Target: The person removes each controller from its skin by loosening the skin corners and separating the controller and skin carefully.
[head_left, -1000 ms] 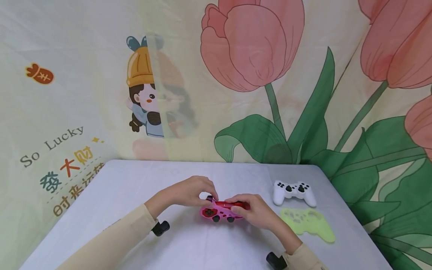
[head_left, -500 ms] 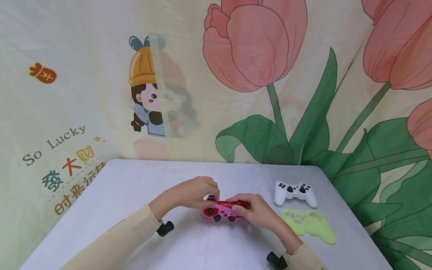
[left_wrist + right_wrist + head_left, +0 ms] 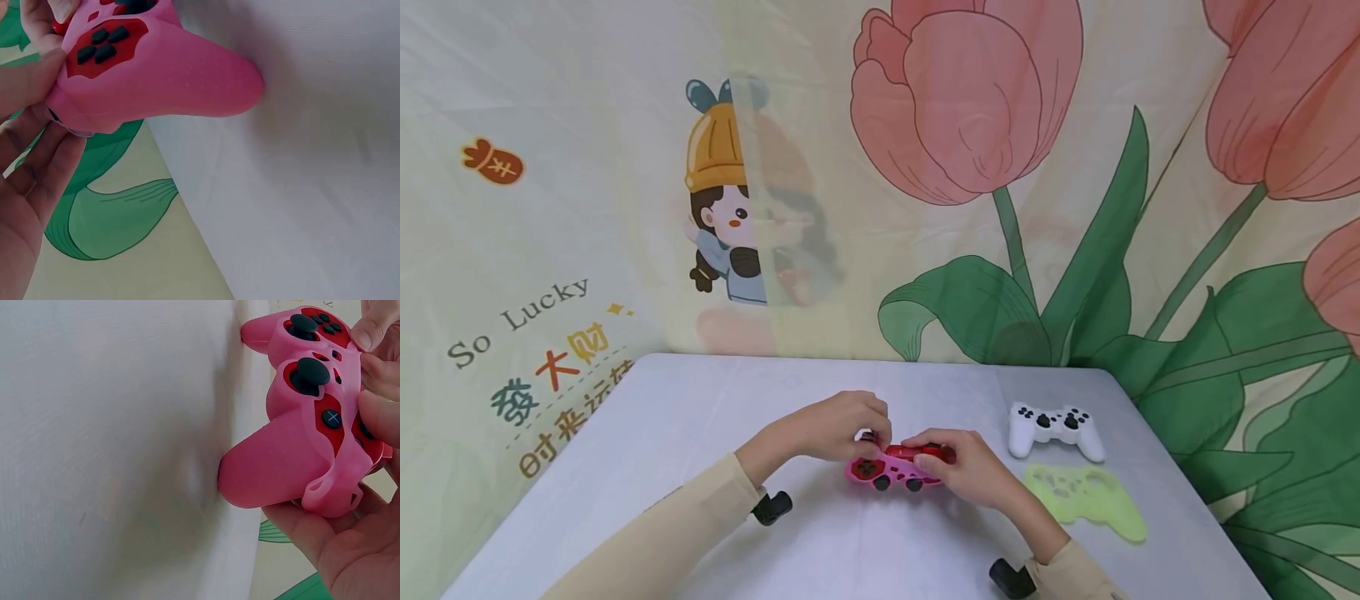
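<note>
Little has changed in 1 second: the left hand [image 3: 842, 427] and right hand [image 3: 964, 465] still grip the red controller [image 3: 901, 452], roughly midway between the table [image 3: 850, 550]'s side edges; its pink cover [image 3: 275, 465] seems not fully seated.

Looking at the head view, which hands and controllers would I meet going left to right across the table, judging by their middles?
Left hand → pink-covered red controller → right hand → white controller.
</note>
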Demonstrator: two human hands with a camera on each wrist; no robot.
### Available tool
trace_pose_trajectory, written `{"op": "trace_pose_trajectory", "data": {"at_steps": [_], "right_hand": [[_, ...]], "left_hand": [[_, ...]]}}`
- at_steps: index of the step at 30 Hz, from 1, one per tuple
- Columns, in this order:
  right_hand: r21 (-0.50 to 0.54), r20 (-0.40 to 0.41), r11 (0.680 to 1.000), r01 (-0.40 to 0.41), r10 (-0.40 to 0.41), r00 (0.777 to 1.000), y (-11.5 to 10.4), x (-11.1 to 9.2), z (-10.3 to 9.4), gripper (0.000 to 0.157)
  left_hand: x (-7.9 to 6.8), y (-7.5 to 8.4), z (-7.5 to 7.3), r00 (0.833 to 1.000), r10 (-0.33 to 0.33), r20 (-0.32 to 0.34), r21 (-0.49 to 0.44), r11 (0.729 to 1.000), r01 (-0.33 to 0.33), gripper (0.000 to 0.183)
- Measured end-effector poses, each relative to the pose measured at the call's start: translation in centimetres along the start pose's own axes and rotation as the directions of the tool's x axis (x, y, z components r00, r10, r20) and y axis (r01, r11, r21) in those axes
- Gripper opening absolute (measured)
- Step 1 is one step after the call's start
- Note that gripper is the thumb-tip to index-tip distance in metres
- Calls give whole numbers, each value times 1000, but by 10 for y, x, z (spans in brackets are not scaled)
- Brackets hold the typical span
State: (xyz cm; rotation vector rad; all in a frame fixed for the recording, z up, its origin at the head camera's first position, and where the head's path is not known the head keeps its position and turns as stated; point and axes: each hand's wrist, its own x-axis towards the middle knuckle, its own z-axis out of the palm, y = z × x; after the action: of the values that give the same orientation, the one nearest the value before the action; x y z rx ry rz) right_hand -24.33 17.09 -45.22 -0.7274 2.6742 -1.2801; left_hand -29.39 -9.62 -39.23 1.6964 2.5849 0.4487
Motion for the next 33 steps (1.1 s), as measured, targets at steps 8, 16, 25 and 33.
{"op": "trace_pose_trajectory", "data": {"at_steps": [8,16,25,33], "right_hand": [[-7,0,1000,1,-1,1000,-1,0,0,23],[-1,6,1000,12,-12,1000,0,0,0,24],[3,18,1000,28,-28,999,1,-1,-3,25],[-2,17,1000,16,-16,1000,0,-1,-2,24]], "left_hand": [[2,3,1,999,-27,-35,-33,999,26,13],[-3,-1,4,995,-60,-79,-49,997,56,16],[-10,-6,7,991,-116,-72,-103,989,109,16],[-18,-13,11,987,-139,-79,-156,980,125,16]]}}
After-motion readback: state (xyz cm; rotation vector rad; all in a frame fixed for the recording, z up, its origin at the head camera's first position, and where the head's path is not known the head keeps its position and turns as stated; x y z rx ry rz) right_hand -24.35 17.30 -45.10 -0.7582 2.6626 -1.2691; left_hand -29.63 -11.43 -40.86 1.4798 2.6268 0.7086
